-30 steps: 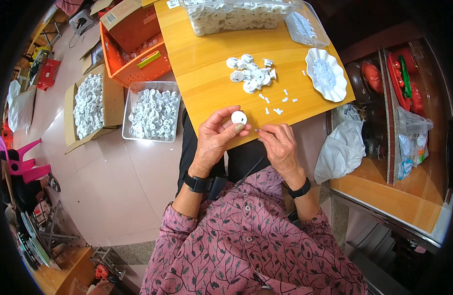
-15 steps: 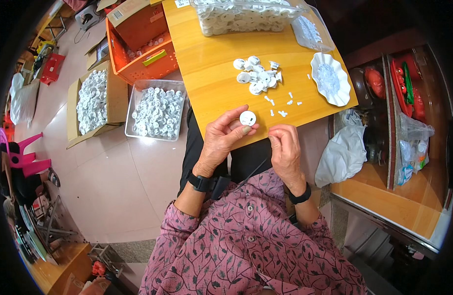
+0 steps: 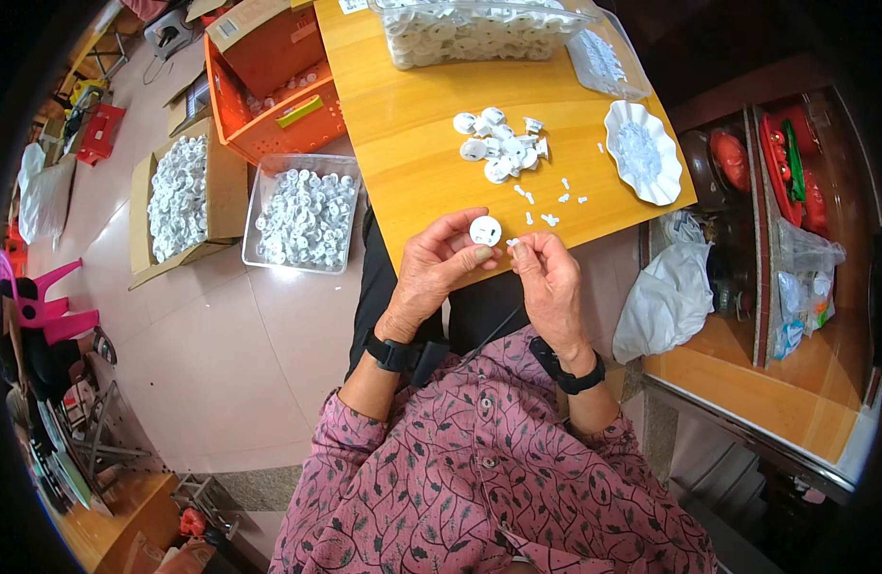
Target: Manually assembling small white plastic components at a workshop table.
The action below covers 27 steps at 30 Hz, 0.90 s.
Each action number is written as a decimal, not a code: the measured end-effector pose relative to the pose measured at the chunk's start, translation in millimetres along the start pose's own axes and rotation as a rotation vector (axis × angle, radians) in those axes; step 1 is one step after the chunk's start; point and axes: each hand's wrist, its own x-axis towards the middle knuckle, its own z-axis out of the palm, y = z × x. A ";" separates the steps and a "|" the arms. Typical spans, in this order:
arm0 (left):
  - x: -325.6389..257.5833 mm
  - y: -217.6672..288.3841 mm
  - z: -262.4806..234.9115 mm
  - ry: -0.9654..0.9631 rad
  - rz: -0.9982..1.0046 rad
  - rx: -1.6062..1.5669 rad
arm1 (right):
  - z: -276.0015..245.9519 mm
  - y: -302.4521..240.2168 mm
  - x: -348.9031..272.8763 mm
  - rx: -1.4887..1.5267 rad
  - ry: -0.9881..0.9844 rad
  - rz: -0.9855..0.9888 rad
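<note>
Between the thumb and fingers of my left hand (image 3: 441, 256) is a round white plastic part (image 3: 485, 231) with a dark slot in its face. Close beside it on the right, my right hand (image 3: 548, 277) pinches a tiny white plastic piece (image 3: 513, 243), mostly covered by the fingertips. Both hands are over the near edge of the wooden table (image 3: 403, 124). Beyond them lies a small heap of similar white round parts (image 3: 501, 143). Several tiny white pegs (image 3: 550, 220) are scattered to the right of the heap.
A scalloped white dish (image 3: 668, 172) of small translucent pieces stands at the table's right. At the back is a clear bin (image 3: 403, 48) of white parts. On the left floor are a clear tub (image 3: 253, 244), a cardboard box (image 3: 229, 191) and an orange crate (image 3: 269, 143). Shelves are at right.
My right hand has moved left and slightly up, bringing its pinched fingertips and the tiny piece nearer the round part. My left hand has barely moved.
</note>
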 end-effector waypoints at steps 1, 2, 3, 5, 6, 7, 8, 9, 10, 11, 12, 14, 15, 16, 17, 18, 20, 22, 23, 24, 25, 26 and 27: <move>0.1 -0.2 0.0 0.000 -0.001 -0.001 | 0.2 0.2 0.2 -0.009 0.001 0.006; 0.2 -0.2 0.1 -0.004 0.006 0.006 | 0.5 0.9 0.3 -0.010 0.001 0.007; 0.2 -0.1 0.2 -0.007 0.013 0.014 | 1.1 2.1 0.4 -0.017 -0.002 -0.014; 0.5 0.4 1.4 0.003 0.005 0.002 | 1.9 4.1 1.6 -0.025 -0.004 -0.034; 0.6 0.9 2.2 0.013 -0.004 -0.008 | 2.4 5.0 2.8 -0.027 0.013 -0.052; 0.6 1.9 2.9 0.013 -0.004 -0.008 | 2.7 5.4 3.7 -0.030 0.029 -0.070; 0.7 3.2 3.7 0.017 0.003 -0.021 | 2.2 4.0 4.4 -0.030 0.029 -0.070; 0.7 3.8 4.0 0.021 0.010 -0.033 | 1.1 1.1 5.2 -0.080 0.035 -0.070; 0.6 3.3 3.4 0.021 0.011 -0.033 | 0.1 -0.5 5.8 -0.130 0.041 -0.071; 0.3 2.4 2.4 0.023 0.011 -0.036 | -0.4 1.2 6.0 -0.130 0.041 -0.072; 0.1 2.0 1.7 0.025 0.011 -0.040 | -0.4 4.6 5.9 -0.098 0.060 -0.030; 0.1 2.2 1.9 0.019 0.012 -0.033 | -0.1 9.7 5.9 -0.067 0.082 0.012; 0.2 2.4 2.1 0.013 0.013 -0.025 | 0.3 11.4 6.1 -0.021 0.103 0.020; -0.2 2.9 2.1 0.013 0.012 -0.025 | 0.7 12.9 6.3 0.025 0.124 0.027; -0.5 3.5 2.2 0.008 0.014 -0.022 | 0.3 14.3 6.6 0.025 0.124 0.027; -0.6 3.7 2.4 0.003 0.015 -0.019 | -0.7 15.6 7.1 0.026 0.115 0.049; -0.7 3.3 3.0 0.015 0.010 -0.007 | -0.6 14.8 7.8 0.028 0.103 0.071; -0.5 2.8 2.3 0.026 0.005 0.004 | -0.4 9.7 8.8 0.057 0.100 0.065; -0.3 2.6 1.1 0.015 0.005 0.025 | -0.5 6.9 8.4 0.057 0.100 0.065; -0.1 2.6 0.4 0.005 0.006 0.046 | -0.8 3.6 7.5 0.049 0.086 0.047; -0.4 3.1 1.0 0.005 0.005 0.046 | -1.0 -0.5 7.0 0.040 0.072 0.030; -0.7 4.5 2.2 0.003 0.010 0.053 | -1.3 -5.9 7.5 0.040 0.072 0.031; -0.9 4.9 2.8 0.001 0.014 0.059 | -1.3 -13.1 8.4 -0.099 0.063 -0.124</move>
